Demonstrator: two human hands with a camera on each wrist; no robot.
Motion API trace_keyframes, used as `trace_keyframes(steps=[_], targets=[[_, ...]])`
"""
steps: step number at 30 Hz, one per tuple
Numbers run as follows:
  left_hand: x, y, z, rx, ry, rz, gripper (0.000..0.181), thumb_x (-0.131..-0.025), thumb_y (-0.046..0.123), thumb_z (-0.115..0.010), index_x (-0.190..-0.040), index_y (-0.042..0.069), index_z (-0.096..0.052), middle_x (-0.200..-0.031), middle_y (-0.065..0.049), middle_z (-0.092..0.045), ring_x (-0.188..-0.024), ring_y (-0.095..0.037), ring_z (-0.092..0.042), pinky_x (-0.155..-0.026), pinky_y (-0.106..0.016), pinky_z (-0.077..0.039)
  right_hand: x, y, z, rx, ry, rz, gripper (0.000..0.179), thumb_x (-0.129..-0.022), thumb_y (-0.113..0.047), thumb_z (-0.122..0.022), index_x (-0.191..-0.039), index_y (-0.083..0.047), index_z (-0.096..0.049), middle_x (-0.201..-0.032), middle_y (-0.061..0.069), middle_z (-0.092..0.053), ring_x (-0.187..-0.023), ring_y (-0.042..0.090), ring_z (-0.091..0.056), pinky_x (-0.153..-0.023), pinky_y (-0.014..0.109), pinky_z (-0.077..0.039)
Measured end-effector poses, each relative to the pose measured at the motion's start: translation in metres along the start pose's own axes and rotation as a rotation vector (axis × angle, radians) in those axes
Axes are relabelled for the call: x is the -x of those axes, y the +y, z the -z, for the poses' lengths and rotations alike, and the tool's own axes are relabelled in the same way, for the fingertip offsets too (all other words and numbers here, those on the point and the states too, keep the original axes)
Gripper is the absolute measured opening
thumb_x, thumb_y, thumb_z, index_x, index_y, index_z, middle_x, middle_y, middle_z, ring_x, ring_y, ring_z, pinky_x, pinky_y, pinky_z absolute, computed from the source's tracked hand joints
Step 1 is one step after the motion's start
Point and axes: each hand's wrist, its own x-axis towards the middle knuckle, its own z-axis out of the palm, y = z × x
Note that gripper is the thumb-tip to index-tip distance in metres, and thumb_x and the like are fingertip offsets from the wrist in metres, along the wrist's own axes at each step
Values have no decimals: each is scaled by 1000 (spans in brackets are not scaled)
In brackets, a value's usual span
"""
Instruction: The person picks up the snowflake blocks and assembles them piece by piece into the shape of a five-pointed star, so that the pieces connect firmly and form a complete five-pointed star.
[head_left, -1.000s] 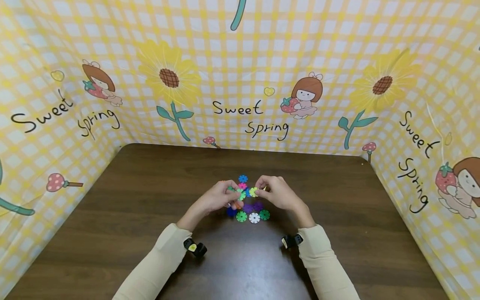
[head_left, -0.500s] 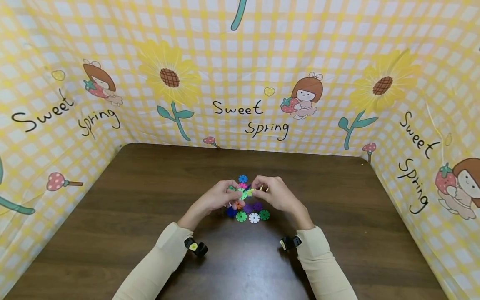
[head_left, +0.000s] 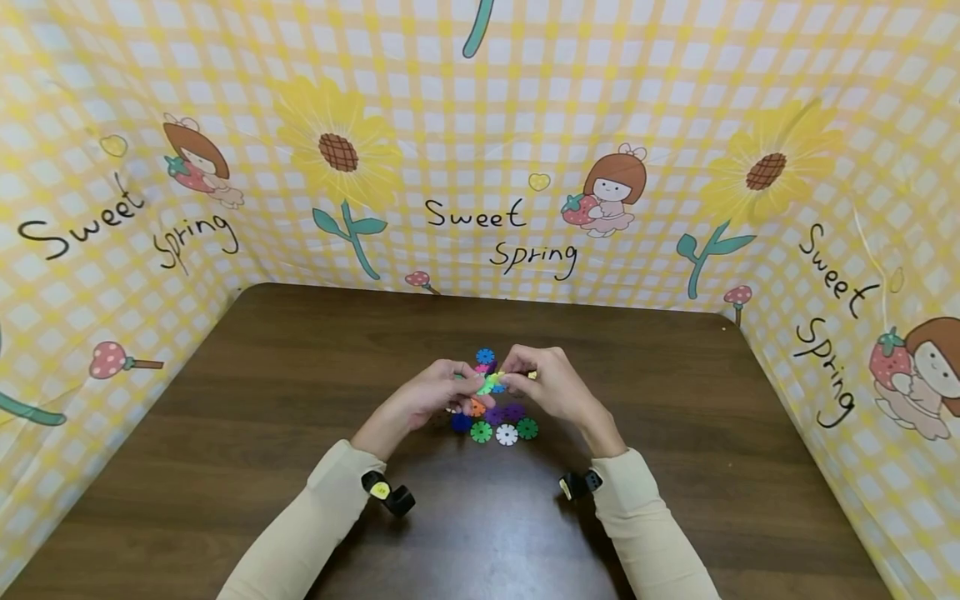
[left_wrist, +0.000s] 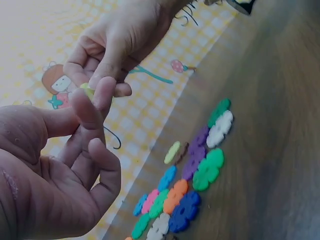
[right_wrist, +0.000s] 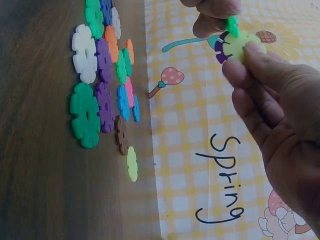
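Above the table my two hands meet fingertip to fingertip. My left hand pinches a light green notched plastic disc, mostly covered by the fingers in the right wrist view. Between thumb and fingers, my right hand grips a yellow notched disc. A dark purple disc shows behind the yellow one. The green disc meets the yellow one's edge; whether their slots are interlocked I cannot tell. Only a sliver of the yellow disc shows in the left wrist view.
Several loose notched discs lie flat below the hands, among them a white disc, a dark blue disc, an orange disc and a brown disc. The brown wooden table backs onto a checked cloth.
My right hand has shifted slightly left, closer to the left hand. The yellow disc has turned from facing the head camera to nearly edge-on. My left hand has stayed almost in place.
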Motion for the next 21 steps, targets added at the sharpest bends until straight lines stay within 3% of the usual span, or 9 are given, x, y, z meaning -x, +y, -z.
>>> trace_keyframes(steps=[6, 12, 14, 21], targets=[[2, 7, -2, 99, 0, 12, 16, -106, 15, -52, -93, 4, -54, -86, -8, -76, -56, -7, -52, -58, -20, -43, -2, -1, 0, -81, 21, -24, 7, -94, -7, -70, -89, -11, -67, -80, 13, -71, -67, 9, -67, -60, 32, -57], [1, 8, -2, 52, 24, 0, 15, -105, 15, -53, -96, 4, -54, -87, -9, -76, -58, -8, -54, -60, -23, -44, -5, 1, 1, -83, -1, -34, 6, -94, -8, -69, -90, -10, -67, -80, 10, -71, -65, 8, -66, -60, 40, -58], [1, 6, -2, 21, 22, 3, 16, -105, 17, -53, -97, 3, -54, -89, -9, -76, -58, -9, -56, -60, -24, -44, -5, 2, 1, -79, -22, -46, 5, -95, -9, -69, -90, -11, -67, -81, 9, -71, -64, 8, -65, -60, 38, -57], [0, 2, -4, -116, 9, -2, 24, -103, 24, -58, -104, 0, -54, -91, -19, -75, -59, -13, -63, -63, -28, -48, -4, 8, 1, -99, -84, -84, 5, -96, -14, -68, -92, -12, -68, -83, 4, -71, -71, 32, -66, -63, 32, -55]])
